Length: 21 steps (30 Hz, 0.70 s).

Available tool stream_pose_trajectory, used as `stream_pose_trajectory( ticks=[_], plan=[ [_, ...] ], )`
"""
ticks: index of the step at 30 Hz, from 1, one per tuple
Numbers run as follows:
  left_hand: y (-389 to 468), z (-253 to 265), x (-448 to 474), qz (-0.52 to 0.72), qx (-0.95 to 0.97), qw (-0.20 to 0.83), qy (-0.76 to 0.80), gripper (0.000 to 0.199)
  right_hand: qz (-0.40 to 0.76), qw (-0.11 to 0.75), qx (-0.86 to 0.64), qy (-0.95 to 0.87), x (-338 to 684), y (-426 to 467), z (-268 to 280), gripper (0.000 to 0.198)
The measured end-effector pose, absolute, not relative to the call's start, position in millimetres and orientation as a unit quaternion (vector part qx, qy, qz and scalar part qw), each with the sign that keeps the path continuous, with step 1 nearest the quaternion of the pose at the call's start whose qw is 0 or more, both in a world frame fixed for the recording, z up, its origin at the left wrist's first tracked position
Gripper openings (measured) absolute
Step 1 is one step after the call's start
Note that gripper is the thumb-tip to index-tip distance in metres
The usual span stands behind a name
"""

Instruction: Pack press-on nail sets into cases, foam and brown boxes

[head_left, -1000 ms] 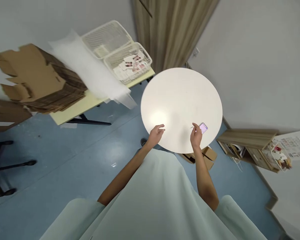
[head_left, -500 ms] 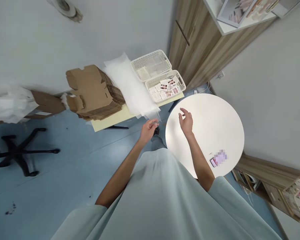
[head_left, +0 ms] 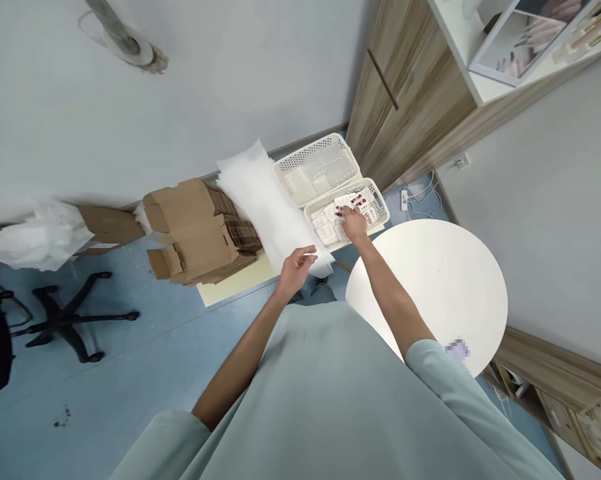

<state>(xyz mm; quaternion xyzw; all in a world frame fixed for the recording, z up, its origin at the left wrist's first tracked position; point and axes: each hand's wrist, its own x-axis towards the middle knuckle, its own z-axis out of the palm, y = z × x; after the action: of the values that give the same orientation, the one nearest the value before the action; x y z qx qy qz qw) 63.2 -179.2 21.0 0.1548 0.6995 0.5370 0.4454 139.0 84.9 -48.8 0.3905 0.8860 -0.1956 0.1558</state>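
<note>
My right hand (head_left: 354, 224) reaches into the front white plastic basket (head_left: 381, 205), its fingers bent down onto small white cards (head_left: 327, 233), some bearing dark red and pink nail-like pieces. The fingertips are partly hidden, so I cannot tell whether they grip a card. My left hand (head_left: 295, 272) hovers by the near end of a stack of translucent white sheets (head_left: 270, 200). Its fingers are apart from the thumb, with nothing visible between them. A second white basket (head_left: 325, 160) stands behind the front one, with clear and pale contents.
Flattened brown cardboard boxes (head_left: 195, 230) are stacked on the pale yellow table (head_left: 237, 283). To the right stands a round white table (head_left: 430, 287) with a blurred purple item (head_left: 459, 349). A wooden cabinet (head_left: 415, 100) rises behind, and a black chair base (head_left: 65, 320) is on the left.
My right hand has moved from above the round table forward and left into the front basket. My left hand stays near the sheets. The view has shifted.
</note>
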Motion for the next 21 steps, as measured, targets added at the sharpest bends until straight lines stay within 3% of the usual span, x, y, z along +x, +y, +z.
stream_pose_trajectory(
  ticks=[8,12,16,21],
  plan=[
    [-170.0,21.9,0.9,0.538,0.188,0.476,0.670,0.040,-0.130,0.219,0.369,0.894,122.7,76.6,-47.2,0.043],
    [-168.8,24.2,-28.8,0.540,0.212,0.495,0.646,0.038,-0.129,0.207,0.413,0.877,119.9,55.7,-29.6,0.035],
    [-165.4,22.7,-47.4,0.526,0.223,0.517,0.638,0.037,-0.146,0.112,0.526,0.830,127.0,30.4,-1.7,0.037],
    [-152.0,18.2,-33.9,0.452,0.253,0.591,0.618,0.036,-0.315,-0.073,0.579,0.748,174.1,-12.7,39.2,0.027]
  ],
)
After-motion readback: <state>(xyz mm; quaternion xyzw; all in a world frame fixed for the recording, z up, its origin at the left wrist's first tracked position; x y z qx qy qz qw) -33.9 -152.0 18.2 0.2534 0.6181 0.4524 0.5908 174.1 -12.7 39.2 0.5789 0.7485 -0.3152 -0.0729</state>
